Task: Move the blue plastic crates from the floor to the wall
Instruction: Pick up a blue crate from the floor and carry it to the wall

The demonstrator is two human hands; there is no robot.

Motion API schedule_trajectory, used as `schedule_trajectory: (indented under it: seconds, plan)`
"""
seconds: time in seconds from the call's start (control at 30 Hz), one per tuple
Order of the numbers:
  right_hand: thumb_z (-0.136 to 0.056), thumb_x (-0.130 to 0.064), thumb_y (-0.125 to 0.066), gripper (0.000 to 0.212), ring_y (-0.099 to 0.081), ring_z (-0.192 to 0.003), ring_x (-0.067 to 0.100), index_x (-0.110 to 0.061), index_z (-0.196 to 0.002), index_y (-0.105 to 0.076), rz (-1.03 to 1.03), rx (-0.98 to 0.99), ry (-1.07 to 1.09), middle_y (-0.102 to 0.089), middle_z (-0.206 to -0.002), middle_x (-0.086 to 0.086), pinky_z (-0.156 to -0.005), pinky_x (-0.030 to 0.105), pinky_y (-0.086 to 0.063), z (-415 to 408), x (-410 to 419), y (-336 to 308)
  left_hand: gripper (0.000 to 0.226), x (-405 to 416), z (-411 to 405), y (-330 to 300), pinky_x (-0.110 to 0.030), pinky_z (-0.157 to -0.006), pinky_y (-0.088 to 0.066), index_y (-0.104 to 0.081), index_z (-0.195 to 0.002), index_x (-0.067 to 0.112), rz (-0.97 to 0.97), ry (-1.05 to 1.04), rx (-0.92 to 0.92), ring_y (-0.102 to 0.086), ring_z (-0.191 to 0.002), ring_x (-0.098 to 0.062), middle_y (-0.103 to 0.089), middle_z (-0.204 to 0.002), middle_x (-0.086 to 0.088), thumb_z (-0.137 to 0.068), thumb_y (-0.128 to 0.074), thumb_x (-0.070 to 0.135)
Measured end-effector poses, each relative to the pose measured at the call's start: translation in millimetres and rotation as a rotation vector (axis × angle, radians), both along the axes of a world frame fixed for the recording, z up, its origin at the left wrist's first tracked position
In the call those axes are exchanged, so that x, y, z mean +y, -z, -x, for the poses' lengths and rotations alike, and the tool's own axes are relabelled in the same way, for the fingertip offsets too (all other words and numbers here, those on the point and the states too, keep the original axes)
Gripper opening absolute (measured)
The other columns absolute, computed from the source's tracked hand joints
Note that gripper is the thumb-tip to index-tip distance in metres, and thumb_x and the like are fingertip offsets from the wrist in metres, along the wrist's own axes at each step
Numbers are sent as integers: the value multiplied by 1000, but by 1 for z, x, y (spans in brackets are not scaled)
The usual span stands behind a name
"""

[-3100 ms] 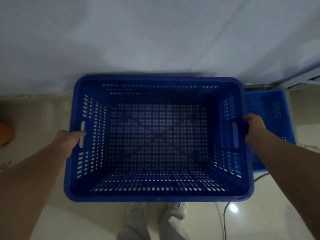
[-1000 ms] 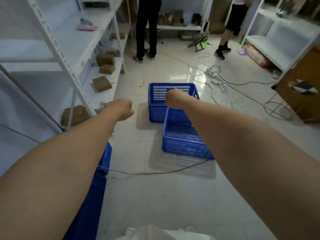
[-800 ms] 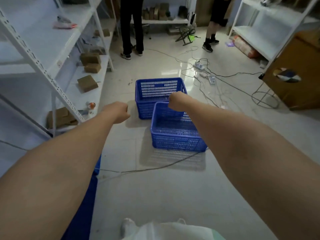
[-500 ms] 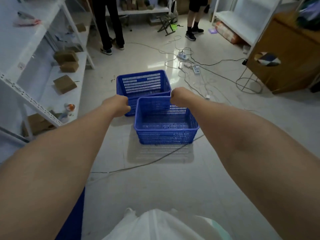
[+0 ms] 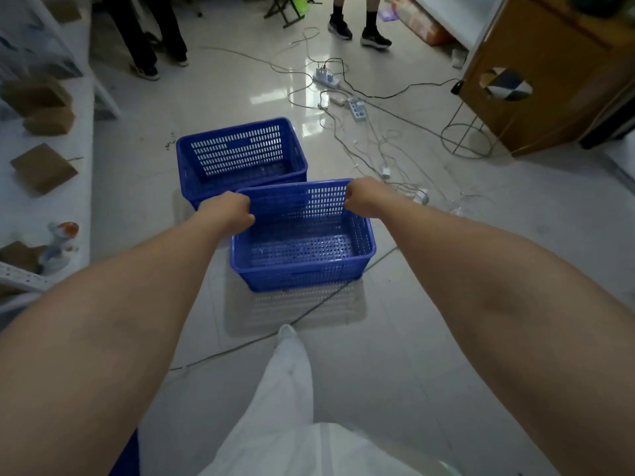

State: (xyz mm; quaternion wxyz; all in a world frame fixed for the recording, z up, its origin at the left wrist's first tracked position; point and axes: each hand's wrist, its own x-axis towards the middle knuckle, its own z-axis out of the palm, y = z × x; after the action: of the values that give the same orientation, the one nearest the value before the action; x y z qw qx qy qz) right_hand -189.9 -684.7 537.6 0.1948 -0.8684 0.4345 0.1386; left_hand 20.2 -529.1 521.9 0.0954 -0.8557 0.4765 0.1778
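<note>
Two empty blue plastic crates stand on the white tiled floor ahead of me. The near crate [image 5: 302, 259] sits just in front of the far crate [image 5: 240, 156], offset to its right. Both my arms are stretched out toward them. My left hand [image 5: 226, 214] is a closed fist, seen over the near crate's far left corner. My right hand [image 5: 364, 197] is also a fist, seen over its far right corner. Neither hand clearly grips the rim; both look empty. A sliver of another blue crate [image 5: 127, 458] shows at the bottom left.
White shelving [image 5: 51, 187] with cardboard boxes runs along the left. Cables and power strips [image 5: 357, 111] sprawl across the floor; one cable [image 5: 309, 310] passes under the near crate. Two people [image 5: 357, 29] stand at the back. A wooden cabinet [image 5: 549, 80] and a wire stand [image 5: 465, 139] are at right.
I let go of the crate at the wall, turned round and walked toward the two floor crates. They have come closer, and my fists now line up with the near crate.
</note>
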Motion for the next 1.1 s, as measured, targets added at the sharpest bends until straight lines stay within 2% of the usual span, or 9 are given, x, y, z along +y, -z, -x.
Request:
schedule_trajectory:
  seconds: [0.1,0.2,0.4,0.53,0.7,0.8,0.93,1.0,1.1]
  plan:
    - [-94,-16,-44,31,-59,-107,32,-5,-116,-61,-72,48,53,-63,-118,14,-84,36,-47,-30,-33,17,23,-44,-39,25,-40,-79,-53,-60,-95,13,-13,0,62,-60,-87,-27,-61,-94,-6,-90,-47,31]
    - [-94,-15,-43,32,-59,-108,32,-5,-119,-60,-111,106,73,-61,-120,15,-90,38,-50,-62,-61,36,22,-85,-73,41,-36,-70,-46,-55,-92,15,-62,27,96,-57,-85,-26,-55,-89,-4,-93,-43,33]
    - [-92,-17,-45,27,-54,-87,27,-7,-110,-62,-145,87,79,-57,-101,10,-72,32,-41,-120,-118,89,24,-137,-134,90,-35,-67,-43,-54,-91,12,-90,-19,139,-54,-80,-27,-49,-77,-2,-93,-40,32]
    - [-89,-15,-48,22,-55,-84,28,-8,-101,-64,-214,106,100,-60,-98,11,-69,32,-41,-134,-147,141,29,-152,-163,137,-38,-71,-47,-59,-96,8,-144,-57,165,-60,-85,-32,-60,-93,-12,-92,-40,29]
    - [-90,-15,-46,21,-55,-78,28,-5,-100,-61,-263,154,129,-62,-99,14,-66,35,-44,-139,-179,215,29,-174,-181,208,-43,-80,-53,-57,-99,6,-150,-130,208,-60,-87,-33,-62,-99,-15,-94,-41,29]
    - [-90,-16,-45,23,-61,-88,32,-5,-102,-61,-291,136,176,-63,-101,15,-74,41,-52,-143,-199,261,27,-185,-188,254,-44,-83,-52,-55,-98,5,-178,-188,228,-59,-91,-35,-61,-103,-18,-95,-41,28]
    - [-90,-15,-46,19,-57,-79,28,-5,-98,-60,-296,127,236,-62,-96,16,-70,41,-51,-142,-227,326,26,-193,-195,320,-44,-83,-51,-54,-100,4,-208,-236,237,-59,-94,-36,-61,-106,-21,-95,-43,26]
    - [-90,-13,-45,17,-52,-73,27,-4,-96,-59,-295,155,237,-59,-91,14,-63,35,-43,-139,-240,358,22,-194,-200,355,-46,-85,-51,-51,-95,5,-206,-262,241,-59,-94,-37,-60,-107,-23,-94,-44,26]
    - [-90,-13,-45,15,-51,-73,27,-5,-96,-57,-272,167,252,-54,-88,11,-61,32,-40,-135,-258,403,29,-195,-212,403,-49,-89,-50,-53,-105,1,-206,-330,240,-58,-99,-39,-57,-113,-25,-93,-47,27]
